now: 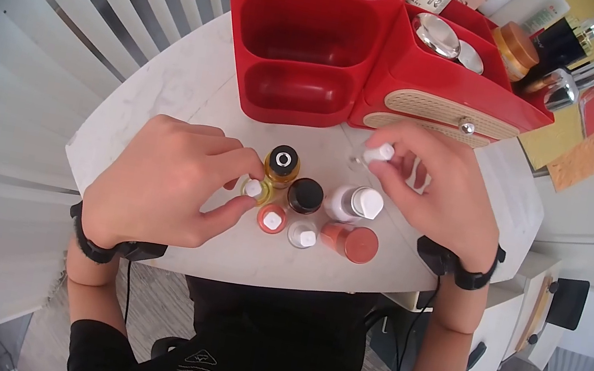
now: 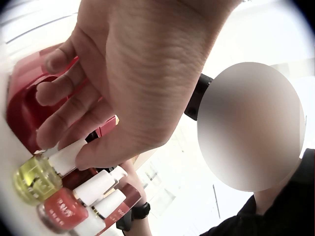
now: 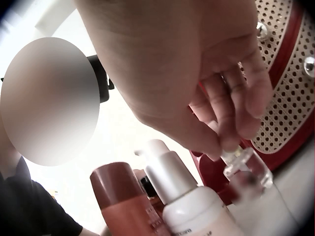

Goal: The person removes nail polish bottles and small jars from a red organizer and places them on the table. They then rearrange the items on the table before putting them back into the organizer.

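My left hand (image 1: 167, 178) pinches the white cap of a yellow-green nail polish bottle (image 2: 35, 179) between thumb and fingertips, at the left of the bottle group. In my right hand (image 1: 444, 184), thumb and fingers grip the white cap of a small clear bottle (image 3: 250, 172), close in front of the red drawers. Between the hands stand a coral nail polish (image 1: 272, 218), a clear white-capped one (image 1: 302, 235), a yellow bottle with a black cap (image 1: 282, 165) and another black-capped bottle (image 1: 305, 196). A white pump bottle (image 3: 194, 211) and a reddish-brown capped bottle (image 1: 360, 244) stand nearest the right hand.
Behind the bottles, a red organizer (image 1: 301, 51) with hollow compartments stands on the white table (image 1: 154, 93). Its drawer section (image 1: 446, 108) is at the right, with cosmetics on top, among them an amber jar (image 1: 515, 47). White slats (image 1: 35, 92) border the table's left.
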`<state>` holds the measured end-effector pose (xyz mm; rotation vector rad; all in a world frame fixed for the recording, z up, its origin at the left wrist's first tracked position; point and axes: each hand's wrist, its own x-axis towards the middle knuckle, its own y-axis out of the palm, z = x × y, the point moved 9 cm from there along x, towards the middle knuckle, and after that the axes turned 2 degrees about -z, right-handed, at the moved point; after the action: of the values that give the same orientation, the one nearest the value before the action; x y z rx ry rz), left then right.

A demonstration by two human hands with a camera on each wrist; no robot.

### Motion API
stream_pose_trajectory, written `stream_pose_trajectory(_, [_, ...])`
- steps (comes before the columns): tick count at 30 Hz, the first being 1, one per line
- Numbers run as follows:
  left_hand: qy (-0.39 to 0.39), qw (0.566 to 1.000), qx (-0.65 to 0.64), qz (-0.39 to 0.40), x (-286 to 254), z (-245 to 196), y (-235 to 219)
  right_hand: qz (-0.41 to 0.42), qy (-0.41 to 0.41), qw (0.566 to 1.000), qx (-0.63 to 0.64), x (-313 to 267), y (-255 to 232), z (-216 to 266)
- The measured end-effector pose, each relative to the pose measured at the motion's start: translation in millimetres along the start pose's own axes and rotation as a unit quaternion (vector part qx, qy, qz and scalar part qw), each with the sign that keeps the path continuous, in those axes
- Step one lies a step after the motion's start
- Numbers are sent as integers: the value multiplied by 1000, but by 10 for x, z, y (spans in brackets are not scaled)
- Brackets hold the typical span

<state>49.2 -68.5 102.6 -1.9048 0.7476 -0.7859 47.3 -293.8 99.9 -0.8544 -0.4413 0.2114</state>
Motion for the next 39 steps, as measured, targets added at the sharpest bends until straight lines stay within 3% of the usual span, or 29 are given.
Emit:
stream_pose_trajectory(7, [-10,1000,16,-4,4,-4,-48,-75,-61,995,-23,109,157,-5])
stream_pose_trajectory(12, [-65,995,18,-68,18,198,-235,-60,-56,996,-44,121,199,-37])
stream_pose_trajectory(20, [-60,985,-12,-162,167,396,-173,-79,-40,996,-30,88,63,-22])
stream_pose_trajectory(26, [1,989,-31,-147,282,351,90,-38,-12,998,50,-12,-285,56])
stream_pose_trajectory(28, [22,990,-31,-138,302,349,166,47,-53,985,160,-51,-289,127])
stream_pose_trajectory(29, [26,989,-47,-138,309,355,182,46,-54,985,160,-49,-315,166])
stream_pose_trajectory(31, [32,988,-61,-136,316,350,180,121,-19,980,156,-83,-188,198])
stream_pose_trajectory(39, [-17,988,-125,-93,272,426,211,159,-16,979,130,-63,28,167])
